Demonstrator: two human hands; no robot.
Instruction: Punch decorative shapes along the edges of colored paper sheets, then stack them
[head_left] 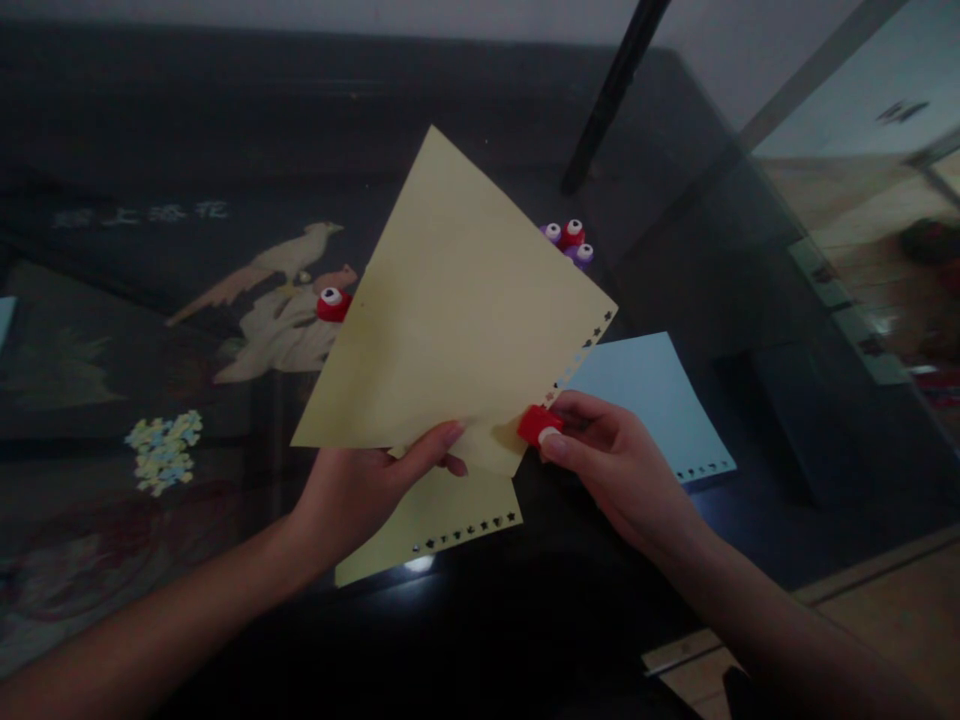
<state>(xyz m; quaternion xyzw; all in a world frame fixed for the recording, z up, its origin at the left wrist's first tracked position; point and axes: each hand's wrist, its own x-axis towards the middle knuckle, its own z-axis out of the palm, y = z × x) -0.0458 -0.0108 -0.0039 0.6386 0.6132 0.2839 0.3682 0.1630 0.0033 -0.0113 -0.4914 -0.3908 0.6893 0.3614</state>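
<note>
A pale yellow sheet of paper [450, 290] is raised at a tilt in my left hand [360, 490], thumb on top and the other fingers mostly hidden behind it. Small cut-out shapes run along its lower right edge. There my right hand [607, 450] grips a red craft punch [538, 425] with a white button under the thumb; the punch sits on the paper's edge. Below lies another yellow sheet [397, 540], its front edge lined with star-like holes. A light blue sheet [645, 390] with punched holes rests beyond my right hand.
A red punch [332, 304] stands left of the raised paper, and several red and purple punches [574, 240] stand behind it. Small paper cut-outs [165, 450] are piled on the left of the dark glossy table [300, 110]. A black pole [615, 95] rises at the back.
</note>
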